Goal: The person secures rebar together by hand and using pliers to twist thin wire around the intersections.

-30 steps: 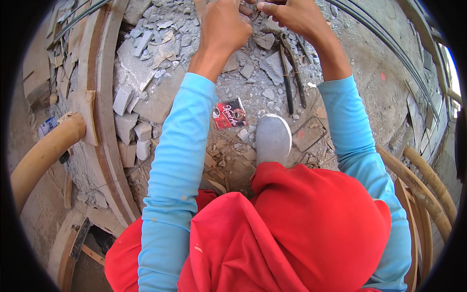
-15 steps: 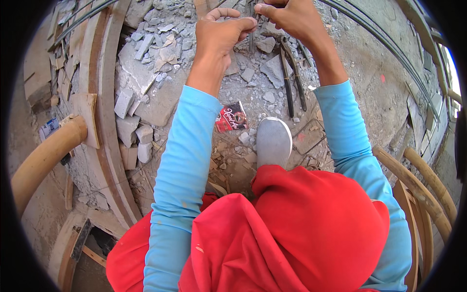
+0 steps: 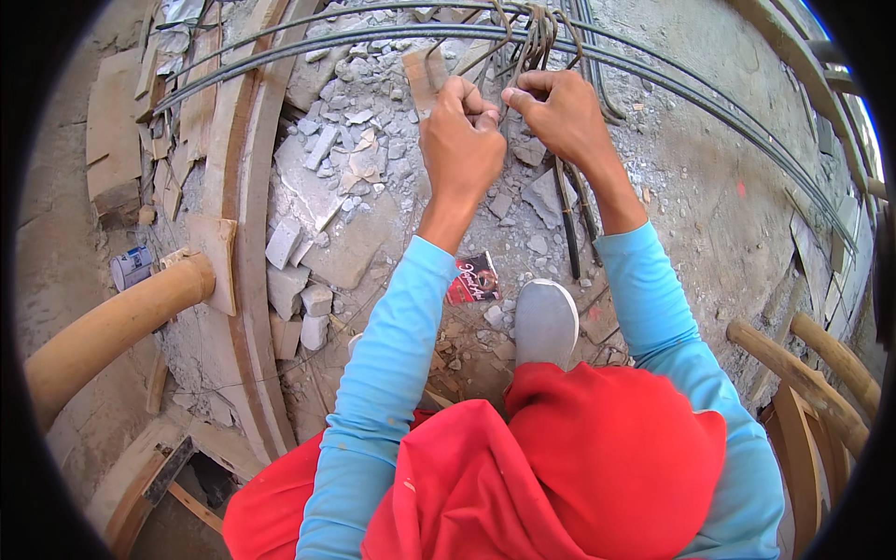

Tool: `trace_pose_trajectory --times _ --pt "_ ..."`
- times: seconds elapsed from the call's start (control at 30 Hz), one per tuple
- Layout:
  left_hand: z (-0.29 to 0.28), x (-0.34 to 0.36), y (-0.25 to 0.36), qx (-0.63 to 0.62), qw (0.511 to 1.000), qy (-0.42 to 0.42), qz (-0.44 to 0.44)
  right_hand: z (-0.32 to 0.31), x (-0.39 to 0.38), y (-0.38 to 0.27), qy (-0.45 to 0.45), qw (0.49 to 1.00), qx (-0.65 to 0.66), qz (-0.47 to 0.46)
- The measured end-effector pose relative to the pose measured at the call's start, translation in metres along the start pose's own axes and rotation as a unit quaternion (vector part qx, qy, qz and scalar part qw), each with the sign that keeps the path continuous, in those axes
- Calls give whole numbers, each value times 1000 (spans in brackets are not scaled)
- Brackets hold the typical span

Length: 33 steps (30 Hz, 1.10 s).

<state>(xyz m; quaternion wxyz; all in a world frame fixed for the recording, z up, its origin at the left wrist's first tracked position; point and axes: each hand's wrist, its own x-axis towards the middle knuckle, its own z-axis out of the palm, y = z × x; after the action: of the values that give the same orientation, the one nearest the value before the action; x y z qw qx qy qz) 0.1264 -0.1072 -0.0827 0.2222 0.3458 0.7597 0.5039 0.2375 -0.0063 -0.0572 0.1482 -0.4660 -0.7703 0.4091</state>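
Observation:
Both my hands are raised close together just below a bundle of looped brown wire (image 3: pixel 539 39) that hangs over horizontal steel bars (image 3: pixel 373 35). My left hand (image 3: pixel 462 140) is closed, its fingers curled toward the thumb. My right hand (image 3: pixel 567 112) is closed in a pinch beside it, its thumb pointing to the left hand. Thin dark strands run down close to the fingertips, but what either hand grips is too small to make out. Beneath the right wrist, a long-handled pair of pincers (image 3: pixel 568 224) with dark grips lies on the rubble, its head partly hidden.
Broken concrete (image 3: pixel 359 154) covers the ground ahead. A red and black packet (image 3: pixel 474 278) lies near my grey shoe (image 3: pixel 546 322). Long wooden boards (image 3: pixel 245 187) and a bamboo pole (image 3: pixel 121 313) stand at left, with more poles (image 3: pixel 798 383) at right.
The view has tilted upward, bringing the wire bundle and bars into sight. My left fingers, spread before, are now curled in. Both hands sit lower in the picture.

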Motion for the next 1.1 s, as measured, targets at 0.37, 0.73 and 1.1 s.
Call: trace_pose_trajectory --times 0.37,0.73,1.1 --pt "-8 20 9 -11 993 -69 -95 -1 4 6 26 996 42 -69" --pt "-25 50 8 -274 869 -177 -372 28 -21 37 -26 970 218 -106" --pt "-25 60 34 -223 924 -145 -276 48 -28 28 64 953 283 -90"
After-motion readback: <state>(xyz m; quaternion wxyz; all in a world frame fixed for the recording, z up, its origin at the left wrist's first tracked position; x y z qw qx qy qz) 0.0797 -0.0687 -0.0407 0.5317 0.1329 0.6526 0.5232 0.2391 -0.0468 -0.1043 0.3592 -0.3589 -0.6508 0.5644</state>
